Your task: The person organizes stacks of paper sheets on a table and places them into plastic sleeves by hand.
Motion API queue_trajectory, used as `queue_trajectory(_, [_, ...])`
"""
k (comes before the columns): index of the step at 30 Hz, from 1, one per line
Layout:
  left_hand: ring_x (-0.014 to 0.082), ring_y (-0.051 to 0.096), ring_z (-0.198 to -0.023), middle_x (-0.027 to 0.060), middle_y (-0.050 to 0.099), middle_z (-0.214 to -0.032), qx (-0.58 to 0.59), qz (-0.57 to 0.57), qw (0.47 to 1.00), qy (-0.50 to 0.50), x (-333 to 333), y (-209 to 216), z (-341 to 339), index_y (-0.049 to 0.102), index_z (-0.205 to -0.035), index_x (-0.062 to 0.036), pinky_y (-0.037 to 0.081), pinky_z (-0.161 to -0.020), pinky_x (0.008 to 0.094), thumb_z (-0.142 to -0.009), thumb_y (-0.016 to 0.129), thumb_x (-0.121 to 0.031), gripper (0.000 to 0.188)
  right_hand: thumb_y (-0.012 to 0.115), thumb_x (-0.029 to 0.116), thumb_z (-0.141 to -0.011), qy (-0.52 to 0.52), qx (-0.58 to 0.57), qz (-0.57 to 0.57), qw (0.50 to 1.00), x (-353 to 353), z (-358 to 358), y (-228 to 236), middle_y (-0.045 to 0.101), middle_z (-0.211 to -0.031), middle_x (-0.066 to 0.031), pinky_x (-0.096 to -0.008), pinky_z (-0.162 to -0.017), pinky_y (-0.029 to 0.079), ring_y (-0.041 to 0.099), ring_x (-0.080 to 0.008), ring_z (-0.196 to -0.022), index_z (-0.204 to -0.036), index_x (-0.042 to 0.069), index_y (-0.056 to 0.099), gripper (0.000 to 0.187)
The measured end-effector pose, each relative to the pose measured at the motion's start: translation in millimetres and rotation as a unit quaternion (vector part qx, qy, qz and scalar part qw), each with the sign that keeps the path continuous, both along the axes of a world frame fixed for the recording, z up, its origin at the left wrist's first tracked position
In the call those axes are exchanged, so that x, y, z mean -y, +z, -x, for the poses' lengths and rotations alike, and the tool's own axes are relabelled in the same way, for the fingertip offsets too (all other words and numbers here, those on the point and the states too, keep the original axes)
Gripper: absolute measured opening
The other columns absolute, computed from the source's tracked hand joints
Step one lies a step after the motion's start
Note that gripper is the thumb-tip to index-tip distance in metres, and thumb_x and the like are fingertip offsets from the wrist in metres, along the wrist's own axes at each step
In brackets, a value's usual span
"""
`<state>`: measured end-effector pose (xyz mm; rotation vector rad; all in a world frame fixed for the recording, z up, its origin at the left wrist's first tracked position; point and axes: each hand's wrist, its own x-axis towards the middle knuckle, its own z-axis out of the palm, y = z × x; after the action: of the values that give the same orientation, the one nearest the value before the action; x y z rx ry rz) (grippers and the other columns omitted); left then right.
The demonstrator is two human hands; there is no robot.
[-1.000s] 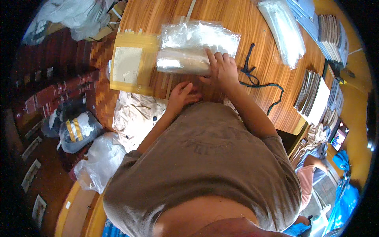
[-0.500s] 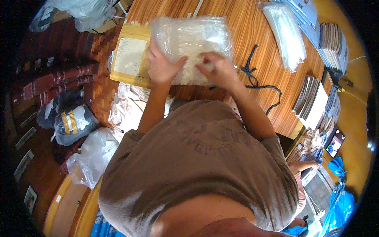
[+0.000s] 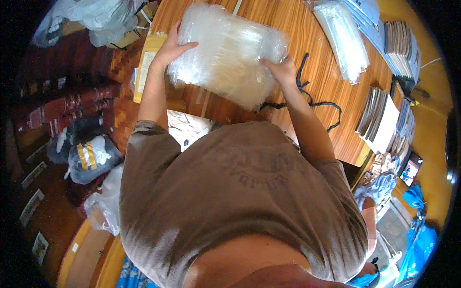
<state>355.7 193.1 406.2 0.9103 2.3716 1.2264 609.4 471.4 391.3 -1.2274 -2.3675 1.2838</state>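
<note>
A stack of clear plastic bags [image 3: 225,53] is held between my two hands above the wooden table [image 3: 283,14]. My left hand [image 3: 172,47] grips its left edge, thumb on top and fingers mostly hidden behind. At the right end, my right hand [image 3: 281,69] clasps the stack, thumb over the near face. The stack is tilted, its right side nearer my body, and blurred along its lower edge. Beneath its left part lies a yellow folder or board [image 3: 152,45] with a paper on it. A black cord [image 3: 321,103] lies on the table beside my right forearm.
Another bundle of clear plastic bags [image 3: 338,41] lies at the far right. Stacks of folded garments [image 3: 402,50] and brown-edged sheets [image 3: 373,113] line the right side. A phone [image 3: 409,170] and a co-worker's arm [image 3: 369,218] are lower right. Filled plastic bags [image 3: 91,156] sit at left.
Both hands have taken hold of the bag stack at its ends and lifted and tilted it off the table. The left hand moved farther left; the right hand closed on the right end.
</note>
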Motion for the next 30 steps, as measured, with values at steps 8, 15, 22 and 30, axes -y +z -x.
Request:
queue_trajectory(8, [0.0454,0.038,-0.14,0.0238,0.042,-0.15,-0.36,0.182,0.914,0.026,-43,74,-94,0.029,-0.155,-0.0022,0.034,-0.115,0.0535,-0.074,0.085,-0.043,0.107,0.085,0.048,-0.069,0.014,0.031,-0.008,0.999,14,-15,16,0.073,-0.104,-0.026,-0.0439,-0.089,0.056,0.071,-0.0389,-0.099,-0.119,-0.006,0.062,0.077])
queue_trajectory(15, [0.0481,0.032,-0.141,0.0206,0.034,-0.156,-0.259,0.085,0.957,0.098,-9,11,-41,0.035,-0.151,-0.0043,0.029,-0.113,0.0652,-0.077,0.081,-0.035,0.093,0.085,0.058,-0.066,0.004,0.125,-0.096,0.988,9,-5,29,0.07,-0.113,-0.0281,-0.0455,-0.091,0.056,0.069,-0.0402,-0.108,-0.123,-0.007,0.056,0.091])
queue_trajectory(22, [0.0493,0.027,-0.145,0.0224,0.032,-0.157,-0.401,0.055,0.908,-0.11,-35,47,-105,0.035,-0.155,-0.0114,0.017,-0.117,0.0694,-0.081,0.074,-0.036,0.088,0.084,0.061,-0.064,0.02,0.195,-0.088,0.977,-3,8,28,0.07,-0.114,-0.0267,-0.0452,-0.091,0.056,0.069,-0.0383,-0.109,-0.125,-0.004,0.057,0.094])
queue_trajectory(30, [0.0459,0.027,-0.143,0.0228,0.039,-0.149,-0.423,0.097,0.883,0.18,0,45,-30,0.046,-0.145,-0.0093,0.018,-0.115,0.0694,-0.087,0.067,-0.025,0.064,0.084,0.053,-0.066,0.006,0.181,-0.086,0.98,-3,2,16,0.071,-0.114,-0.0243,-0.0447,-0.092,0.055,0.069,-0.0383,-0.109,-0.127,0.0,0.057,0.085])
